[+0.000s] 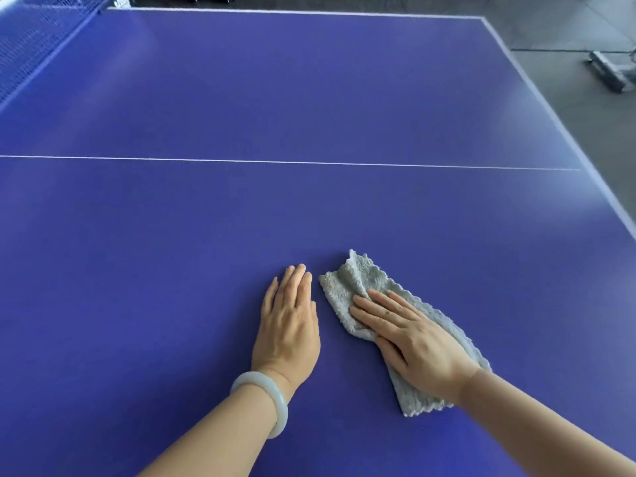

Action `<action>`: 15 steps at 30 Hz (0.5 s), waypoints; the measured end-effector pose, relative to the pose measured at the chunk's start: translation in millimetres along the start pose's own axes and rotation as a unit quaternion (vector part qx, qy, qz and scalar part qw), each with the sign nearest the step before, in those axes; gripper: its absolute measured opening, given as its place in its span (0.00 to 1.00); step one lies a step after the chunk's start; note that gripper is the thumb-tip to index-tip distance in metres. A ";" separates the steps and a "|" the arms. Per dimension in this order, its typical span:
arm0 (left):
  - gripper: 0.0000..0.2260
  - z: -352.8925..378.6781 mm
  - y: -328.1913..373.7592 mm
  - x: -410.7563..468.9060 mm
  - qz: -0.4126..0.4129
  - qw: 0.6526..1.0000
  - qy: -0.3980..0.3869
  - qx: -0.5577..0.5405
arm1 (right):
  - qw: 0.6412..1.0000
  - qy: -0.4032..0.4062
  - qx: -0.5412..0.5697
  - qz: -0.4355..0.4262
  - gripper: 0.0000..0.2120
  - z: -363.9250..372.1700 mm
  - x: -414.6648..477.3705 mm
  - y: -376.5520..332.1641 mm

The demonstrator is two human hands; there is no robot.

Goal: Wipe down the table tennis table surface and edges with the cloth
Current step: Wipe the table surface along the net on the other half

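The right grip (413, 342) lies flat, fingers straight, pressing the grey cloth (354, 280) onto the blue counter (309, 98); the cloth's long axis runs near-right to far-left, far end toward the net (27, 46); the left grip (287, 325) rests flat just beside it; a white line (275, 162) crosses beyond; the white-banded edge (550, 108) lies well off right, grey floor (568, 29) past it.

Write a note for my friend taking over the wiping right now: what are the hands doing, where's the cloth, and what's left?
Left hand: flat on the table, fingers straight, holding nothing.
Right hand: pressed flat on the grey cloth, just right of the left hand, on the near side of the white centre line.
Done: cannot tell which parts are already wiped; no marks show.
Left: probably the far half and the white edges.
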State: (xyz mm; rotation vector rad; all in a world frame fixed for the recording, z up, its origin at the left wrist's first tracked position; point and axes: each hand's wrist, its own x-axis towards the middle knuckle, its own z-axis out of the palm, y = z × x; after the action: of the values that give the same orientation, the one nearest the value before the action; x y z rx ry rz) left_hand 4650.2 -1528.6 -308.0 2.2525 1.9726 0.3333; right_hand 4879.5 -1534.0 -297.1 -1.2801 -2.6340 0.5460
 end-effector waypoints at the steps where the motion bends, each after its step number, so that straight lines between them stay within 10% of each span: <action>1: 0.21 0.1 -0.4 0.7 0.002 1.000 0.005 0.006 | 1.000 -0.002 -0.003 0.005 0.22 -5.6 14.5 13.3; 9: 0.21 2.0 1.0 1.8 -0.010 1.000 -0.001 0.022 | 0.912 0.120 -0.009 0.392 0.25 -40.5 89.4 107.1; 15: 0.23 3.1 -0.1 -1.6 -0.011 1.000 -0.019 0.021 | 0.969 0.098 -0.044 0.224 0.25 15.8 43.8 -3.1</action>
State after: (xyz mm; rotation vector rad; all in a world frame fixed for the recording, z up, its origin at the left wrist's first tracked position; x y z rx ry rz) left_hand 4650.7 -1530.1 -311.2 2.2438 2.0020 0.2481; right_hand 4845.3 -1505.4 -311.0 -1.8671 -2.2330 0.3371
